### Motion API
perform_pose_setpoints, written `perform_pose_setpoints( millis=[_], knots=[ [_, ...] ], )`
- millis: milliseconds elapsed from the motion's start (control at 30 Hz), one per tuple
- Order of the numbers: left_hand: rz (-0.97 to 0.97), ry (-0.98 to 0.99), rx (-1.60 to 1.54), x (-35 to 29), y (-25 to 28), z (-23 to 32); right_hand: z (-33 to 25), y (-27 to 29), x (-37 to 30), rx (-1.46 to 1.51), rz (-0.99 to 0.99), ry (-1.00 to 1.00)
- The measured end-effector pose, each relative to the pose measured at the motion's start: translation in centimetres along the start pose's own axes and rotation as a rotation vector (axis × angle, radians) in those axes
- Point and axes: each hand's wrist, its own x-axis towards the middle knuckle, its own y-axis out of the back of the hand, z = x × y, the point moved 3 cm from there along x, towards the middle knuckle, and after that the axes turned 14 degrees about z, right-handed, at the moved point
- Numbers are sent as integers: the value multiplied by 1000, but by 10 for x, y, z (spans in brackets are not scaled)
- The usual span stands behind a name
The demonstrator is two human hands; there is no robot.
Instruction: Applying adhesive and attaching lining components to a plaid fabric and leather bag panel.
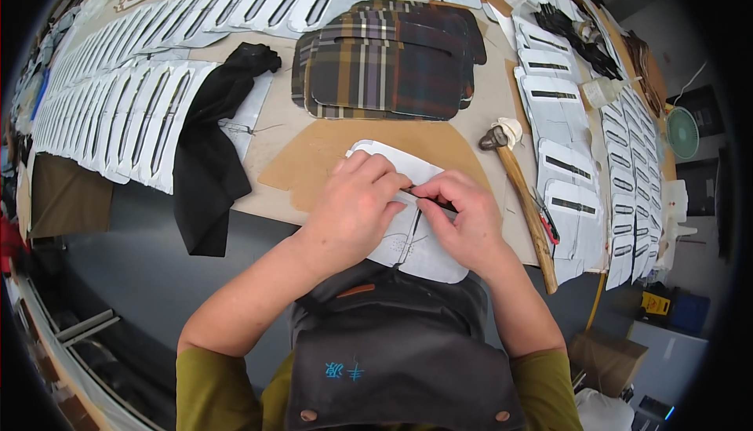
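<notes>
A white rounded fabric piece point(438, 257) lies at the table's near edge, partly over a tan cardboard-like sheet point(286, 166), its lower part reaching toward my apron. My left hand point(351, 202) is closed on its upper middle, thumb and fingertips together. Opposite it, my right hand point(464, 223) pinches the same piece, and the fingertips of both hands almost meet. A narrow dark edge shows between them. Below the fingers a thin dark line runs down the white surface beside some dotted marks. My hands cover much of the piece.
Beyond the sheet lies a stack of plaid panels point(353, 70). A black cloth point(205, 172) hangs over the edge at left. Rows of white slotted pieces point(118, 109) fill the left. At right lie a wooden-handled hammer point(524, 196), a red-handled cutter point(547, 223) and more slotted pieces.
</notes>
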Motion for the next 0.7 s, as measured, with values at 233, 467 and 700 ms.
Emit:
perform_pose_setpoints(
  millis=[233,467,700],
  knots=[
    [66,-53,26,-3,-4,3,3,-3,-7,-28,119,301],
    [18,-100,87,-8,-6,2,-5,-3,-8,-215,86,492],
    [-18,-49,117,-10,1,12,5,9,-3,-20,-16,181]
  ],
)
